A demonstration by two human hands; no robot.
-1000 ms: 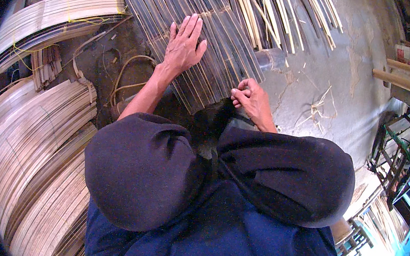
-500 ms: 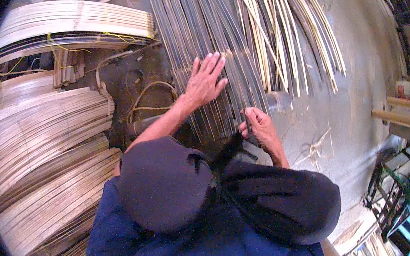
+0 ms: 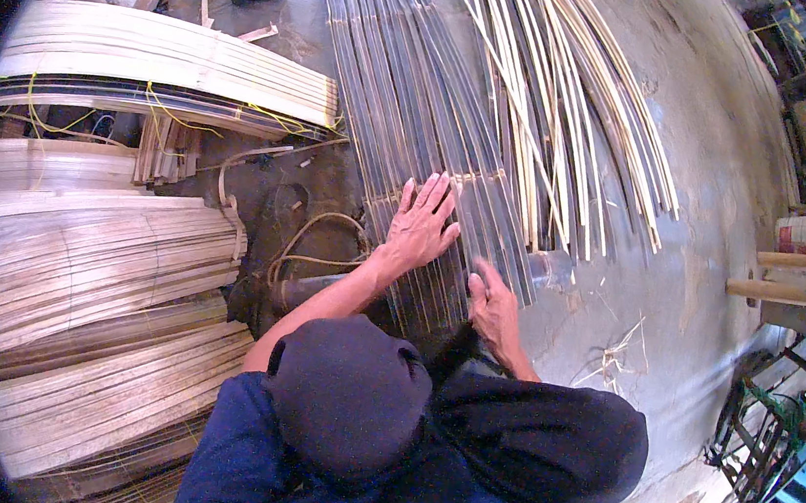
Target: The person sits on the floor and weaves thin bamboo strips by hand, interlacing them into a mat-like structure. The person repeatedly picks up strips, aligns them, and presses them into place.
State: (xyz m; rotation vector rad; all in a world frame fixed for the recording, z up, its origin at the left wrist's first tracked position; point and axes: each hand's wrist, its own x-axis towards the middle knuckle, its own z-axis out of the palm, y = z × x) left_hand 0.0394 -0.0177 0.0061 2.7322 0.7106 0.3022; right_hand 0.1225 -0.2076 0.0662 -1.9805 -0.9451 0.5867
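A mat of long dark bamboo slats (image 3: 396, 84), spaced side by side and joined by pale cross bands, stretches away in front of me. My left hand (image 3: 418, 226) lies flat on it near a cross band, fingers extended. At the near right edge of the mat is my right hand (image 3: 493, 312), its thumb and fingers curled together and slightly blurred. Whatever they hold is too unclear to name. My dark-clothed knees (image 3: 349, 393) are just below the hands.
Loose pale strips (image 3: 574, 122) lie right of the mat. Stacked slat bundles (image 3: 100, 239) and a pale bundle tied with yellow string (image 3: 168, 55) stand left, near a looped cord (image 3: 312, 227). Bamboo poles (image 3: 791, 294) and a dark metal frame (image 3: 764, 417) are at right.
The whole view has shifted, so the mat and hands sit lower in it. My left hand stays flat on the slats. My right hand has turned, its fingers now pointing more away from me.
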